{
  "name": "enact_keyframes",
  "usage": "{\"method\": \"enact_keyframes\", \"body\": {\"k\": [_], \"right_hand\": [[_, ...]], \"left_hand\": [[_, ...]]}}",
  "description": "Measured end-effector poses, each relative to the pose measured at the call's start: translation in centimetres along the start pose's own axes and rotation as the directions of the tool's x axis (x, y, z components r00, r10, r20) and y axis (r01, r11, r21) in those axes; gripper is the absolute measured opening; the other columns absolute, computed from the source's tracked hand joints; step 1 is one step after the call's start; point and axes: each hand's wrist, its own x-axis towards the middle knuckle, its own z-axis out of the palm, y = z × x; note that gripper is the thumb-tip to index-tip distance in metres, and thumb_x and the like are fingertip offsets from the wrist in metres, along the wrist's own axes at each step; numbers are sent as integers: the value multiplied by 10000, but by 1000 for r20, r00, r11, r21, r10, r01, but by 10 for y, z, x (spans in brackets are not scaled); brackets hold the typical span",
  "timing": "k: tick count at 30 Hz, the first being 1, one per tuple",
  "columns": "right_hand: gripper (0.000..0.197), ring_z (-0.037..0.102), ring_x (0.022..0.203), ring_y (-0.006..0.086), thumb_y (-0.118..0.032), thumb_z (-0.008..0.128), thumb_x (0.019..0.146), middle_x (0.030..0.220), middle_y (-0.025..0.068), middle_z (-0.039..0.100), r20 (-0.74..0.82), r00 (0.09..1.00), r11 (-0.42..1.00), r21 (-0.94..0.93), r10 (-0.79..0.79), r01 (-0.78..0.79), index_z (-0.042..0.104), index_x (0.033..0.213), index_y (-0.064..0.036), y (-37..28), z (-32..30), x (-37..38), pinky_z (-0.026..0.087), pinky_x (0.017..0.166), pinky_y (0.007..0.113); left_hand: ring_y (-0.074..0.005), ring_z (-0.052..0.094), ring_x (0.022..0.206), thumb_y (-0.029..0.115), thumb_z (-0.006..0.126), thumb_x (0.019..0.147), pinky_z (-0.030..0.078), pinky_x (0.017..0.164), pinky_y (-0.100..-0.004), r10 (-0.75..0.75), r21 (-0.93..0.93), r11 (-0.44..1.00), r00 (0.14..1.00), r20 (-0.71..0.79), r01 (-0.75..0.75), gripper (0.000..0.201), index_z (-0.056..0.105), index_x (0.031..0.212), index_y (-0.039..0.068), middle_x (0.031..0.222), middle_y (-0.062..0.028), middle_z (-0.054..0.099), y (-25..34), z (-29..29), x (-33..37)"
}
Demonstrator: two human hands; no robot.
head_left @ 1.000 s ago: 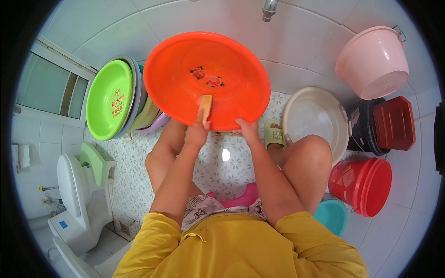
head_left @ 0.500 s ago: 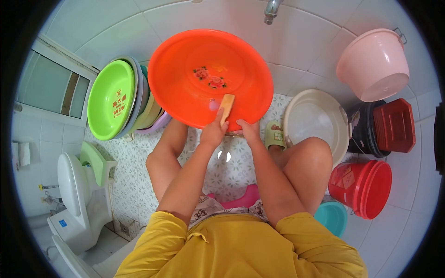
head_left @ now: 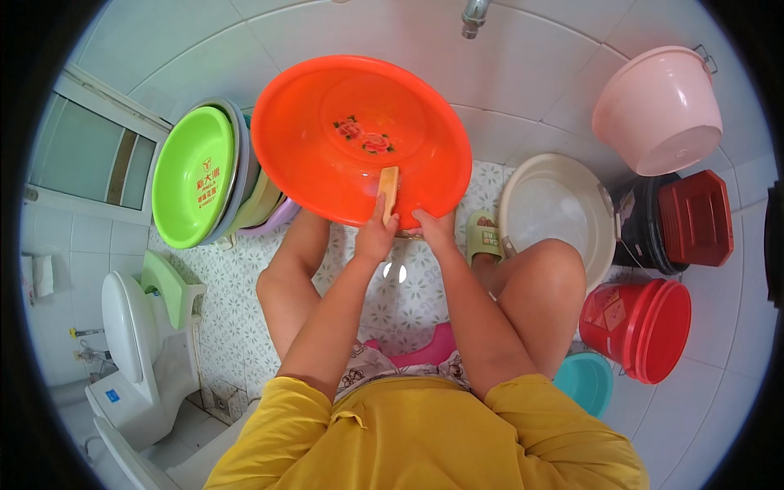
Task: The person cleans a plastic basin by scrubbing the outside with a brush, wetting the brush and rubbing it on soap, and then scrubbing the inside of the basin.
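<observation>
A large orange-red basin with rose prints on its bottom is tilted up toward me between my knees. Its lower rim is gripped by my right hand, thumb over the inside and the other fingers hidden behind. Inside the basin, near that same rim, my left hand is closed around a wooden block, probably the back of a scrubbing brush. Its underside, against the basin wall, is hidden.
At left lean stacked basins, a green one in front, beside a white toilet and a green stool. To the right stand a beige basin, a pink bucket, red buckets and a teal basin. A tap juts from the wall.
The orange-red basin has shifted slightly left. The wooden block has moved a little left with my left hand and stands more upright. My right hand keeps its hold on the rim.
</observation>
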Motion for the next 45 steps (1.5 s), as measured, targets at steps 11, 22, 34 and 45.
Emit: {"method": "enact_keyframes", "body": {"k": [11, 22, 34, 45], "right_hand": [[446, 633, 755, 248, 32, 592, 744, 1050, 128, 545, -61, 997, 999, -19, 36, -37, 450, 1165, 4, 10, -5, 7, 574, 468, 305], [444, 633, 758, 263, 25, 600, 744, 1080, 124, 517, -60, 998, 1000, -12, 18, -19, 447, 1159, -15, 8, -1, -2, 577, 481, 304], [356, 616, 654, 207, -16, 600, 750, 936, 98, 574, -29, 999, 1000, 4, 28, -28, 502, 1090, 17, -9, -13, -6, 548, 432, 275], [319, 612, 542, 214, 23, 589, 714, 883, 150, 624, -109, 989, 994, -60, -101, 95, 546, 1022, 93, -14, -3, 0, 513, 363, 270]], "left_hand": [[-402, 579, 976, 405, 461, 886, 452, 848, -464, -31, 196, 980, 996, 86, 13, 617, 198, 1428, 269, 1091, -245, 585, -1, -23, 0], [-430, 549, 1013, 347, 496, 881, 445, 865, -466, 109, 105, 989, 993, -39, -104, 618, 231, 1418, 194, 1156, -282, 530, -17, -14, -3], [-441, 581, 912, 378, 475, 884, 455, 811, -504, -7, 255, 967, 1000, -15, 10, 612, 200, 1419, 268, 1010, -271, 597, -19, -38, -2], [-442, 564, 965, 388, 466, 889, 449, 854, -450, 19, -55, 998, 995, 98, -14, 608, 210, 1423, 250, 1041, -288, 582, -6, -1, -15]]}}
